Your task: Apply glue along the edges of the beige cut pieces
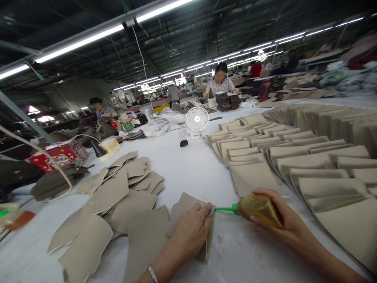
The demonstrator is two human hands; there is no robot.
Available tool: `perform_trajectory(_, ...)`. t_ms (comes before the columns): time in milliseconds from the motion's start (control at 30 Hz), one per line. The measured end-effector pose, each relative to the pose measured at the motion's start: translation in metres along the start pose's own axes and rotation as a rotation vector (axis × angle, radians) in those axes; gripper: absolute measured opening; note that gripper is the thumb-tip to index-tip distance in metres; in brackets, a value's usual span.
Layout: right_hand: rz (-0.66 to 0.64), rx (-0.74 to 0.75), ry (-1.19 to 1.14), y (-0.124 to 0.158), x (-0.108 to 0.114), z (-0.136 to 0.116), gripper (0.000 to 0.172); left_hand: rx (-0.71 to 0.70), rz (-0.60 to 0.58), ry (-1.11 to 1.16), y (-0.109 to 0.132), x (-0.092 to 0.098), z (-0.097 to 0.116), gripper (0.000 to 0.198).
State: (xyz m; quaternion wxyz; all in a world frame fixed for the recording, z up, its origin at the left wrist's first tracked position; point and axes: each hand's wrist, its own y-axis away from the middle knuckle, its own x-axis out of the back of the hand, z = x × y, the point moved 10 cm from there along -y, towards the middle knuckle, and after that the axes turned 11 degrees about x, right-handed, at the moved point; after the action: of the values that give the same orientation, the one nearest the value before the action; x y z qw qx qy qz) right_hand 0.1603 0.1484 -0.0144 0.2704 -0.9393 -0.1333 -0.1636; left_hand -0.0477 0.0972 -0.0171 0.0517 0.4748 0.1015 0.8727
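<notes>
My right hand is wrapped round a squeeze bottle of amber liquid, probably glue, tipped on its side. Its thin green nozzle points left, and the tip meets the edge of a tan panel. On that panel lies my left hand, its fingers together and bent over the right edge; the thumb is hidden. A strip along this edge looks yellowish and shiny. Under my left forearm another tan panel lies flat on the white table.
Loose tan panels are heaped at left. Overlapping rows of folded tan pieces fill the right side. Farther back stand a small white fan, a black lump and a pale container with a black spout. A co-worker sits opposite.
</notes>
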Motion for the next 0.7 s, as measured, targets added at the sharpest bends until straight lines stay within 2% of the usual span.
perform_trajectory(167, 0.034, -0.113, -0.107, 0.009, -0.004, 0.0, 0.048, 0.004, -0.009, -0.01, 0.001, 0.001, 0.002, 0.048)
perform_trajectory(300, 0.075, -0.085, -0.057, 0.001, 0.005, -0.002, 0.05, 0.001, -0.002, 0.011, 0.002, 0.003, 0.004, 0.048)
perform_trajectory(433, -0.011, -0.127, -0.151, 0.007, -0.008, -0.003, 0.049, -0.005, -0.004, 0.038, 0.0, 0.003, 0.004, 0.047)
perform_trajectory(533, -0.055, -0.257, -0.364, 0.025, -0.021, -0.001, 0.055, -0.004, 0.0, 0.079, 0.0, 0.009, 0.001, 0.046)
perform_trajectory(600, 0.006, -0.384, -0.56, 0.039, -0.02, 0.004, 0.058, 0.051, 0.079, 0.056, 0.002, 0.022, -0.01, 0.046)
perform_trajectory(700, 0.137, -0.538, -0.89, 0.057, -0.014, 0.012, 0.057, 0.262, 0.311, -0.121, 0.005, 0.053, -0.049, 0.05)
